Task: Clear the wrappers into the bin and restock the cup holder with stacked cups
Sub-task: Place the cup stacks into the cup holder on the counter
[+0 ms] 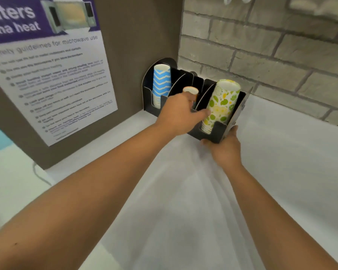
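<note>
A black cup holder [185,80] stands on the white counter in the corner. Its left slot holds a stack of blue zigzag cups [162,82], upside down. Its right slot holds a stack of green lemon-print cups [222,102]. In the middle slot is a small stack of cups with an orange side [190,91]; my left hand [179,115] is closed around it, and most of that stack is hidden by the hand. My right hand [225,149] grips the holder's front right corner from below.
A brown panel with a microwave safety poster [53,75] stands to the left. A grey brick wall [271,51] runs behind the holder. A white cloth with folds covers the counter [183,201]. A thin cable [40,176] lies at the left.
</note>
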`<state>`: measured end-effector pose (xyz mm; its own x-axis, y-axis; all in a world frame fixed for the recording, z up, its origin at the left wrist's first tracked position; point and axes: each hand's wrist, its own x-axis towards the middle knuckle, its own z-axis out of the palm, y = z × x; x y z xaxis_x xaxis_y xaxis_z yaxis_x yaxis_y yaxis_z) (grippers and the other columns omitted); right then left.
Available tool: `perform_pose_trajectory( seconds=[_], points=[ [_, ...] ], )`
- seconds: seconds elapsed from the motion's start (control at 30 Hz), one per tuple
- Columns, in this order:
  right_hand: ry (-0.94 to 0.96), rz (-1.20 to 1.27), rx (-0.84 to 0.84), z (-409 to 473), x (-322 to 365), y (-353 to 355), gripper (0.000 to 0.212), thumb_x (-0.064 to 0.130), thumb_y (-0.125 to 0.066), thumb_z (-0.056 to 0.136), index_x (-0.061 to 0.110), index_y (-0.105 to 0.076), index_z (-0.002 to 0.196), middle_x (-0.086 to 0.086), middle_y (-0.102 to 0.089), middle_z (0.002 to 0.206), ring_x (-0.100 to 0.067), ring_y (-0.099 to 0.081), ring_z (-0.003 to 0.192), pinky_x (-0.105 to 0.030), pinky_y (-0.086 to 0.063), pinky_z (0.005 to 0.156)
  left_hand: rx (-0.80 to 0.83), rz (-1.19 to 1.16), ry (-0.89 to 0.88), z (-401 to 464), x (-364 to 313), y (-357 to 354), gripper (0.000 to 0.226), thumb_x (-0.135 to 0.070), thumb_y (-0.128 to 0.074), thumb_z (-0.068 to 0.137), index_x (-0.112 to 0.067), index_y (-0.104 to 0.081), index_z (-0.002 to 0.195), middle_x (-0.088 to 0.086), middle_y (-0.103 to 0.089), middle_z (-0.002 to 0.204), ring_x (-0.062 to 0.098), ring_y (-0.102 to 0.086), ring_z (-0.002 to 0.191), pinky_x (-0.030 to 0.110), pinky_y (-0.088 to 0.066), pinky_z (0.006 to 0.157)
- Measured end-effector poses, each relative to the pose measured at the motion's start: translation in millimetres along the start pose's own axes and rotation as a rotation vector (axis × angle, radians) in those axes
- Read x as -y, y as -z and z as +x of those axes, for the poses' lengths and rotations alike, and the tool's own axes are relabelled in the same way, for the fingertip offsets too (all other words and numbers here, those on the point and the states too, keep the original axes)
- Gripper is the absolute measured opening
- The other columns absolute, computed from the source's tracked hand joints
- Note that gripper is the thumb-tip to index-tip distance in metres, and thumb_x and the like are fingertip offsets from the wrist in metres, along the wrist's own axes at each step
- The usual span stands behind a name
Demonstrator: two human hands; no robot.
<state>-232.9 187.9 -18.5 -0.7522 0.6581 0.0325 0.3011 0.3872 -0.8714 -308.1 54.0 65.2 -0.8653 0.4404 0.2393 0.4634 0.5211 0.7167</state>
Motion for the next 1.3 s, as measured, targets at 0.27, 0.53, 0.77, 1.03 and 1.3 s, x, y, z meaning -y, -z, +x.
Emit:
perform_pose_trajectory(
  seconds=[0.27,0.53,0.77,1.03,1.3],
  points=[
    [0.032,0.091,0.113,-143.8,71.0,-53.2,0.117,0.046,-0.076,0.076,0.023,0.009,0.153,0.008,0.005,0.162,-0.012,-0.005,0.149,-0.034,-0.014,0.121,-0.130,0.043,0.197,-142.9,53.3,146.5,0.043,-0.047,-0.074,0.080,-0.023,-0.067,0.115,-0.009,-0.069,0.104,0.000,-0.065,0.089,0.021,-0.054,0.085],
    [0.353,0.053,0.880,-290.4,76.2,-140.5,0.092,0.036,-0.076,0.079,0.039,-0.016,0.149,0.014,-0.023,0.156,-0.011,-0.028,0.142,-0.034,-0.031,0.114,-0.477,0.099,0.514,-344.5,122.3,260.0,0.035,-0.046,-0.071,0.082,-0.027,-0.066,0.111,-0.014,-0.069,0.104,0.002,-0.066,0.094,0.027,-0.056,0.082],
    [0.432,-0.186,1.214,-349.3,41.7,-223.8,0.101,0.031,-0.080,0.075,0.028,-0.015,0.152,0.009,-0.022,0.157,-0.011,-0.025,0.143,-0.022,-0.024,0.109,-0.664,0.045,0.733,-449.3,184.4,237.3,0.077,-0.051,-0.078,0.072,-0.024,-0.046,0.137,-0.011,-0.050,0.136,0.007,-0.047,0.125,0.031,-0.041,0.105],
    [0.382,-0.366,1.286,-373.7,5.1,-288.8,0.126,0.038,-0.090,0.058,0.017,-0.010,0.153,-0.003,-0.022,0.157,-0.022,-0.025,0.144,-0.041,-0.030,0.115,-0.481,-0.190,0.798,-456.0,233.0,186.9,0.113,-0.045,-0.090,0.057,-0.023,-0.026,0.148,-0.007,-0.040,0.147,0.011,-0.043,0.132,0.027,-0.038,0.107],
    [0.484,-0.230,1.273,-378.5,8.2,-305.0,0.073,0.016,-0.089,0.058,0.023,-0.053,0.121,0.012,-0.052,0.098,-0.004,-0.054,0.085,-0.008,-0.040,0.063,-0.582,-0.215,0.740,-461.4,267.3,166.7,0.077,-0.032,-0.092,0.059,-0.023,-0.053,0.124,-0.016,-0.062,0.109,-0.001,-0.060,0.101,0.009,-0.049,0.082]
  ],
)
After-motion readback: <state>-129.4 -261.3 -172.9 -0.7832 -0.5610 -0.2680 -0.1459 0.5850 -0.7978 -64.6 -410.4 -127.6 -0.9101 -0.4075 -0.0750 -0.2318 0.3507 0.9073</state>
